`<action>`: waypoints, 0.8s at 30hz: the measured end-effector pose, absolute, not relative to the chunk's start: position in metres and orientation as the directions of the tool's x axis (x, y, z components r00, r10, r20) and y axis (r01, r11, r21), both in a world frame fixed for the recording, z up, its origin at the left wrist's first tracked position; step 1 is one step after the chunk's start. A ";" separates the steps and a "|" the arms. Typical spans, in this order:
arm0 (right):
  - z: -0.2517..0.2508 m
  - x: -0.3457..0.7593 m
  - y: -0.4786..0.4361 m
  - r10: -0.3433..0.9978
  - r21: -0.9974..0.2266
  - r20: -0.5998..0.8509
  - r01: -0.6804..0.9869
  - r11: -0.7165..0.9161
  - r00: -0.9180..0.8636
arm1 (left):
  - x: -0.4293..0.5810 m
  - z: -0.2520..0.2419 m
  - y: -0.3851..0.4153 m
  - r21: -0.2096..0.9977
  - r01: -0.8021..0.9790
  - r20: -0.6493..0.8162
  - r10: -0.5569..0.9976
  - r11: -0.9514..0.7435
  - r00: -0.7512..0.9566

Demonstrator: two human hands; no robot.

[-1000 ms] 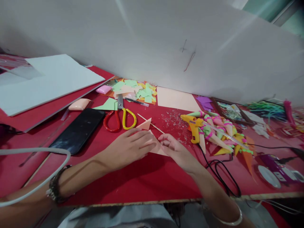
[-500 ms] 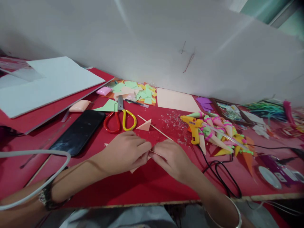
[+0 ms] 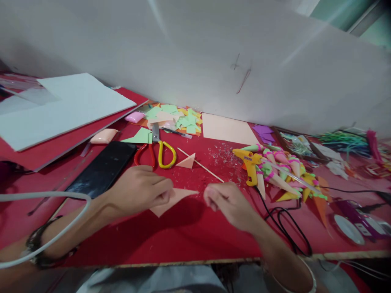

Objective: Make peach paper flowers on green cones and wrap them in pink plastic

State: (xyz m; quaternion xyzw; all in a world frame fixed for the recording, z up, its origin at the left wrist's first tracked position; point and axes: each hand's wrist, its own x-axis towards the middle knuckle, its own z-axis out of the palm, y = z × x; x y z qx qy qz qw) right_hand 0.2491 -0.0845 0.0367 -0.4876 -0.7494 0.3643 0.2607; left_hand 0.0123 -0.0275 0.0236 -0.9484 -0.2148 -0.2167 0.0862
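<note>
The red surface (image 3: 183, 240) is topped, toward its far left corner, by a board (image 3: 67, 106), presumably laid aside to free working room. By the left hand (image 3: 145, 189), paper (image 3: 166, 203) is pinched inward of the near edge, probably to be steadied. The right hand (image 3: 227, 203) is curled just beside the paper's tip, apart from it; whether anything is gripped cannot be told. The scissors (image 3: 155, 133) are laid handles toward the near edge, seemingly for easy reach. Beyond the hands, a stick (image 3: 207, 169) is laid aslant.
</note>
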 end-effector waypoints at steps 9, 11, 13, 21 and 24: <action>0.038 0.230 -0.085 0.818 -0.383 0.213 0.725 0.573 -0.534 | 0.027 0.023 -0.042 -0.113 0.506 0.364 0.438 -0.855 0.822; 0.036 0.222 -0.082 0.779 -0.295 0.149 0.725 0.623 -0.609 | 0.036 0.027 -0.046 -0.088 0.493 0.350 0.437 -0.866 0.829; 0.034 0.222 -0.080 0.760 -0.295 0.116 0.709 0.641 -0.639 | 0.038 0.028 -0.046 -0.055 0.495 0.357 0.446 -0.867 0.821; 0.035 0.252 -0.082 0.835 -0.501 0.042 0.711 0.493 -0.549 | 0.009 0.022 -0.032 -0.047 0.550 0.288 0.516 -0.834 0.806; 0.035 0.262 -0.080 0.856 -0.510 0.049 0.724 0.465 -0.515 | -0.002 0.024 -0.023 -0.050 0.628 0.168 0.613 -0.777 0.772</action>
